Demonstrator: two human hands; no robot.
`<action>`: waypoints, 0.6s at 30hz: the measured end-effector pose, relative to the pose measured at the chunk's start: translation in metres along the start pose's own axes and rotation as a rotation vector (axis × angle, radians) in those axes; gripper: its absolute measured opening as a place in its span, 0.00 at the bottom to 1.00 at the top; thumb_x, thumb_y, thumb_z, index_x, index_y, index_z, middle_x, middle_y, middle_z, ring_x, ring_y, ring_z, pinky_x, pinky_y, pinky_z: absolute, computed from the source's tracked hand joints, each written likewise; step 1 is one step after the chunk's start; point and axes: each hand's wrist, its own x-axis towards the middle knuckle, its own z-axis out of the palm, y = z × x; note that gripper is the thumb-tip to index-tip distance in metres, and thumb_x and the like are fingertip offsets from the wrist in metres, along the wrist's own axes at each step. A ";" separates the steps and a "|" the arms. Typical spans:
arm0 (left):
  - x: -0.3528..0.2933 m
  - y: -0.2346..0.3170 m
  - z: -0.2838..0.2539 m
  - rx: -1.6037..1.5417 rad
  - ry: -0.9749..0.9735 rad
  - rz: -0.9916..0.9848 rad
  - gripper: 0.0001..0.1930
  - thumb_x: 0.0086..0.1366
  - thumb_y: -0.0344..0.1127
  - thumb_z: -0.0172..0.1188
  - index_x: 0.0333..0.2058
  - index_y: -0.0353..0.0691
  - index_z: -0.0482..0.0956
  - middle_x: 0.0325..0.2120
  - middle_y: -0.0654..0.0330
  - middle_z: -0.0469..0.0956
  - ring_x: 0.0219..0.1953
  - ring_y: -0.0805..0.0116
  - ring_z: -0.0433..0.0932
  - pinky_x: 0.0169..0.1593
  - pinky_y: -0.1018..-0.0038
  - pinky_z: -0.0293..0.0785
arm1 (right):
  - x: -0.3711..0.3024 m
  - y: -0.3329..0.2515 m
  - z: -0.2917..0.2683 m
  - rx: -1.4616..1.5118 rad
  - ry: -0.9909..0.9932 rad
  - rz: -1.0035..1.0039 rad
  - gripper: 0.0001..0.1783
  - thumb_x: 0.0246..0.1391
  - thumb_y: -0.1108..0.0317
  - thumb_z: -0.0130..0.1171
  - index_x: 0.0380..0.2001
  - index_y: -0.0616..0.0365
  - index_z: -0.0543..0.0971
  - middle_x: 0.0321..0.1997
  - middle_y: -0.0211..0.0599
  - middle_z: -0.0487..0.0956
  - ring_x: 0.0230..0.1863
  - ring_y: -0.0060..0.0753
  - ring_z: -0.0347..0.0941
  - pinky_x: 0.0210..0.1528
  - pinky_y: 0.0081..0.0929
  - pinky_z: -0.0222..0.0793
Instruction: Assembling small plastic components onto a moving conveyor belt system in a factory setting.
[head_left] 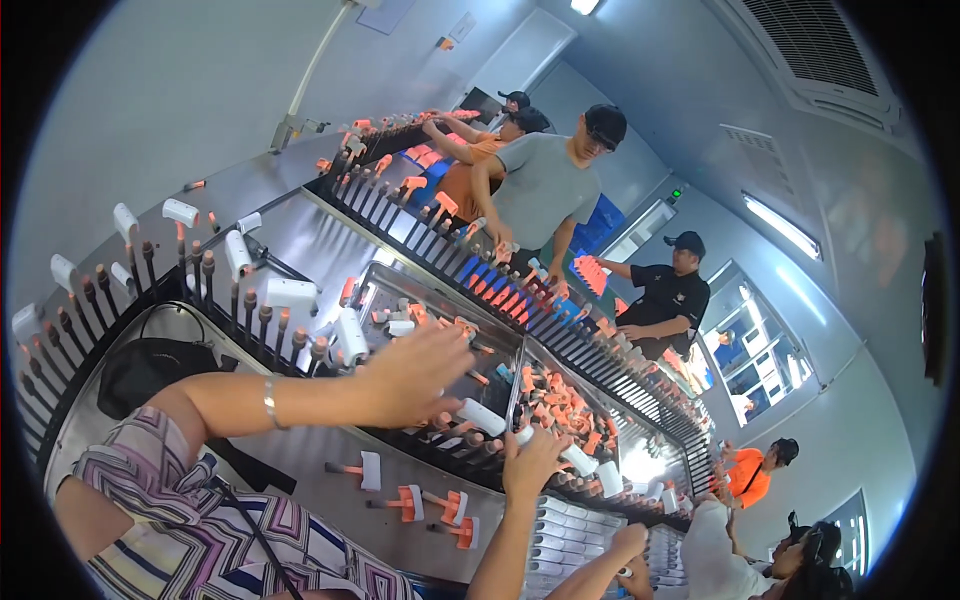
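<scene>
My left hand [415,375], with a bangle on its wrist, reaches over the rack from the left. Its fingers are stretched out and somewhat blurred, with nothing seen in them. Lower and to the right, my right hand [532,464] has its fingers closed around a white tubular part [525,435] at the near rack; the fingers partly hide it. Beside it on the rack's posts stand another white tubular part [482,416] and a further one [578,460]. White parts with orange pieces [411,503] lie on the metal table [330,505] in front of me.
A tray of small orange pieces [565,410] lies beyond my right hand. Dark upright posts [265,325] curve along the left. A co-worker's hand [630,543] is close by at right, over clear plastic trays [570,535]. Other people stand across the long rack [440,240].
</scene>
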 end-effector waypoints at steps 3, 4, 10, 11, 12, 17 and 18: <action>0.014 0.024 0.036 -0.110 0.100 0.084 0.31 0.57 0.53 0.60 0.50 0.32 0.72 0.50 0.46 0.72 0.60 0.49 0.65 0.66 0.55 0.55 | 0.002 -0.011 -0.024 0.121 -0.055 0.001 0.32 0.49 0.56 0.65 0.55 0.58 0.69 0.52 0.45 0.74 0.55 0.48 0.69 0.54 0.46 0.63; 0.014 0.027 0.048 -0.122 0.023 0.052 0.33 0.56 0.52 0.62 0.52 0.31 0.70 0.51 0.46 0.71 0.60 0.49 0.65 0.65 0.56 0.56 | 0.011 -0.019 -0.046 0.181 -0.056 0.122 0.34 0.50 0.57 0.64 0.58 0.60 0.67 0.56 0.47 0.72 0.59 0.50 0.66 0.59 0.49 0.58; -0.004 0.006 0.125 -0.037 -0.113 -0.040 0.19 0.53 0.52 0.63 0.25 0.42 0.72 0.22 0.60 0.72 0.27 0.60 0.74 0.37 0.63 0.68 | 0.070 0.034 -0.121 -0.096 0.747 0.110 0.30 0.61 0.62 0.53 0.61 0.68 0.64 0.62 0.54 0.69 0.62 0.54 0.65 0.63 0.44 0.58; -0.006 0.001 0.124 -0.027 -0.076 -0.045 0.18 0.53 0.52 0.63 0.26 0.43 0.73 0.22 0.60 0.72 0.28 0.60 0.74 0.35 0.64 0.67 | 0.070 0.045 -0.126 -0.118 0.780 0.099 0.31 0.61 0.60 0.53 0.62 0.68 0.63 0.63 0.55 0.67 0.62 0.57 0.64 0.63 0.46 0.57; -0.011 -0.007 0.117 -0.006 -0.038 -0.063 0.18 0.53 0.52 0.63 0.26 0.43 0.73 0.22 0.59 0.72 0.28 0.60 0.74 0.33 0.65 0.66 | 0.070 0.049 -0.126 -0.124 0.815 0.079 0.32 0.60 0.58 0.52 0.62 0.69 0.63 0.63 0.56 0.66 0.62 0.59 0.64 0.62 0.48 0.57; -0.025 -0.036 0.095 0.111 -0.032 -0.059 0.17 0.54 0.51 0.63 0.27 0.44 0.72 0.23 0.62 0.72 0.27 0.63 0.74 0.33 0.66 0.65 | 0.013 0.078 0.020 -0.200 -0.200 0.390 0.44 0.41 0.56 0.70 0.63 0.54 0.65 0.54 0.50 0.74 0.57 0.52 0.68 0.59 0.49 0.60; -0.033 -0.041 0.089 0.123 -0.041 -0.076 0.17 0.54 0.51 0.63 0.27 0.44 0.72 0.23 0.62 0.72 0.27 0.63 0.74 0.33 0.66 0.65 | 0.004 0.069 0.026 -0.129 -0.055 0.243 0.39 0.41 0.58 0.70 0.57 0.56 0.68 0.49 0.49 0.75 0.52 0.54 0.69 0.54 0.50 0.63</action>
